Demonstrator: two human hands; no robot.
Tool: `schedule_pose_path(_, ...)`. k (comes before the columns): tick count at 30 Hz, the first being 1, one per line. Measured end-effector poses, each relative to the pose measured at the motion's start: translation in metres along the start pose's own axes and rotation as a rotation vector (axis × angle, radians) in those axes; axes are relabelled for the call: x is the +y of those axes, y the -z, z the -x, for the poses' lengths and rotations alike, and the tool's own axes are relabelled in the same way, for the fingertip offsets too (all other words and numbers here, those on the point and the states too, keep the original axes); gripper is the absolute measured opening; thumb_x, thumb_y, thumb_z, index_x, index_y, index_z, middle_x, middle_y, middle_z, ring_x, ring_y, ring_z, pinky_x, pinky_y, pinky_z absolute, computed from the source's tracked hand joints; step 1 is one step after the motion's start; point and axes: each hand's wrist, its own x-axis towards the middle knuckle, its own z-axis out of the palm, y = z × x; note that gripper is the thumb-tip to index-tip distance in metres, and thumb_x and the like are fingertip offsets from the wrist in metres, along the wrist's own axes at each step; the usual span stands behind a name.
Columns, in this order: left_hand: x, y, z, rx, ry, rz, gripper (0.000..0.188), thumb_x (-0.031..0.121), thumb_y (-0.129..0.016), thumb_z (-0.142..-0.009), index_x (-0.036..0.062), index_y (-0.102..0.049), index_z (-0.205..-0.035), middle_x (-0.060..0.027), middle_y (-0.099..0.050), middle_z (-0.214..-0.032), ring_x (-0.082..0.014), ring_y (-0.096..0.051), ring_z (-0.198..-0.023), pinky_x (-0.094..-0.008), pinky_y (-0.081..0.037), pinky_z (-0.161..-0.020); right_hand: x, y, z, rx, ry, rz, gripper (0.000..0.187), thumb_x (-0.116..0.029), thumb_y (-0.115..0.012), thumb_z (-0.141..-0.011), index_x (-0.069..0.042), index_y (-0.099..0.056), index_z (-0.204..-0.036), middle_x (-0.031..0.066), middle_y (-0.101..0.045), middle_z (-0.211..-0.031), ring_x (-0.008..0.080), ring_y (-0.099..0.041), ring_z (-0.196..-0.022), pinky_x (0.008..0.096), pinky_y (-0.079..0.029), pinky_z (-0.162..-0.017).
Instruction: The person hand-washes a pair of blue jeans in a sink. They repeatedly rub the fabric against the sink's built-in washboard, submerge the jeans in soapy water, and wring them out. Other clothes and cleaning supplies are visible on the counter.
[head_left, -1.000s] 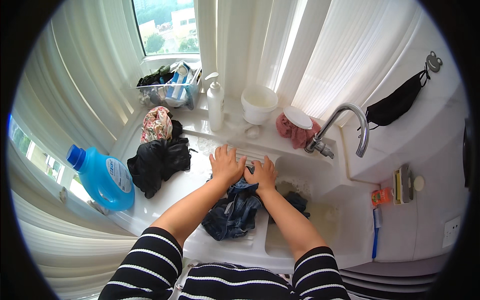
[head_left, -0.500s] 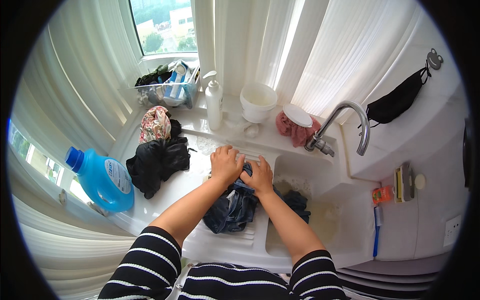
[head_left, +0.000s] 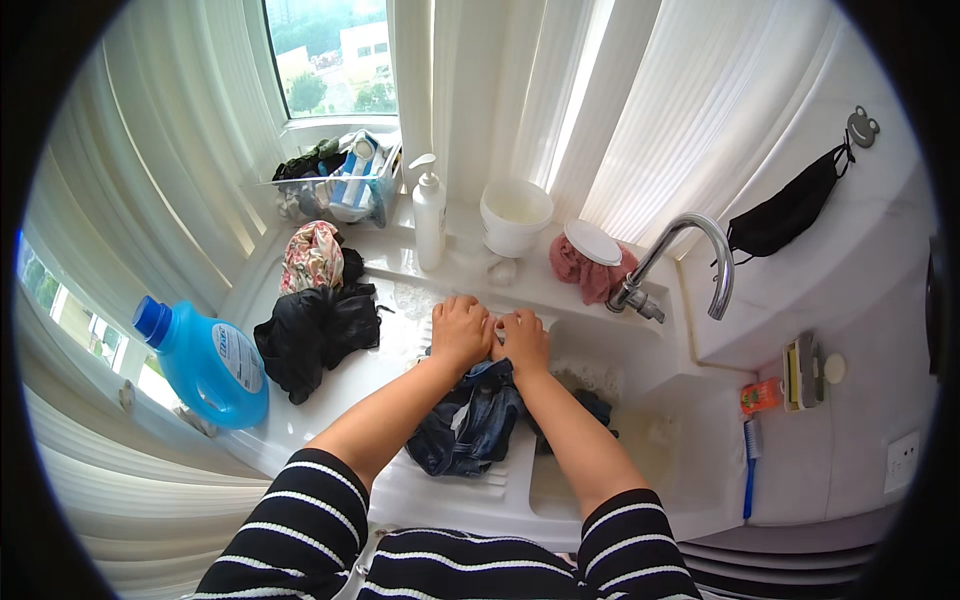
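Observation:
A wet dark-blue denim garment point(head_left: 465, 430) lies bunched on the ribbed washboard part point(head_left: 495, 488) of a white sink unit. My left hand point(head_left: 462, 332) and my right hand point(head_left: 523, 343) press side by side on its far end, fingers curled down over the cloth. Both are closed on the denim, though the fingertips are partly hidden. On the right, some of the dark cloth hangs into the basin point(head_left: 655, 490), which holds cloudy, sudsy water. My right forearm covers part of that cloth.
Black clothes point(head_left: 310, 335) and a floral cloth point(head_left: 312, 255) lie left, beside a blue detergent jug point(head_left: 210, 365). Behind stand a pump bottle point(head_left: 429, 220), a white tub point(head_left: 515, 220) and a pink cloth point(head_left: 585, 275). A chrome faucet point(head_left: 720, 260) arches over the basin; a blue brush point(head_left: 750, 470) lies right.
My hands have drawn closer together at the denim's far end, and the right one has slid slightly nearer me. The view has tilted a little.

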Motion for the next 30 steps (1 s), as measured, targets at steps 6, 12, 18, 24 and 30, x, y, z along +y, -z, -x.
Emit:
schedule_pose_path(6,0.01,0.065,0.082,-0.304,-0.155,0.236,0.053,0.047,-0.058,-0.089,0.0051,-0.06,-0.121,-0.0168,-0.061,-0.121,-0.0371,-0.052,-0.118,-0.0559,-0.03,-0.105,-0.022,0.049,0.094,-0.108,0.29,-0.281,0.052,-0.039,-0.067,-0.081,-0.008,-0.055,-0.122,0.0188,-0.056,-0.116,0.0357,-0.052,-0.115,0.0486,-0.042,-0.093)
schedule_pose_path(12,-0.004,0.032,0.067,-0.331,-0.013,0.205,0.03,0.036,-0.063,-0.086,0.0066,-0.067,-0.089,-0.0091,-0.064,-0.094,-0.0306,-0.056,-0.092,-0.0467,-0.038,-0.083,-0.013,0.038,0.065,-0.225,0.342,-0.304,0.038,-0.034,-0.065,-0.078,-0.007,-0.059,-0.105,0.012,-0.057,-0.096,0.0333,-0.054,-0.09,0.0448,-0.04,-0.082)
schedule_pose_path(18,0.0,-0.005,0.014,-0.055,0.027,-0.054,0.035,0.04,-0.06,-0.087,0.0086,-0.07,-0.1,-0.0154,-0.064,-0.11,-0.0368,-0.056,-0.107,-0.0542,-0.036,-0.097,0.002,0.0,0.037,-0.184,-0.001,0.064,0.041,-0.037,-0.059,-0.086,-0.01,-0.066,-0.116,0.0206,-0.053,-0.13,0.0361,-0.047,-0.125,0.0574,-0.037,-0.099)
schedule_pose_path(24,0.019,0.102,0.118,-0.199,-0.416,0.248,0.053,0.052,-0.061,-0.086,0.005,-0.064,-0.111,-0.0119,-0.061,-0.107,-0.0329,-0.055,-0.102,-0.0486,-0.034,-0.097,-0.021,0.073,0.147,-0.037,0.507,-0.287,0.061,-0.038,-0.072,-0.077,-0.013,-0.048,-0.128,0.0141,-0.051,-0.124,0.0337,-0.049,-0.119,0.054,-0.034,-0.101)
schedule_pose_path(30,-0.009,0.002,0.016,-0.135,0.07,0.08,0.033,0.035,-0.061,-0.086,0.005,-0.072,-0.092,-0.0145,-0.065,-0.1,-0.0343,-0.058,-0.097,-0.0477,-0.04,-0.086,-0.009,0.004,0.033,-0.069,0.061,-0.201,0.028,-0.028,-0.062,-0.085,-0.007,-0.064,-0.103,0.014,-0.059,-0.111,0.0361,-0.053,-0.106,0.0505,-0.041,-0.087)
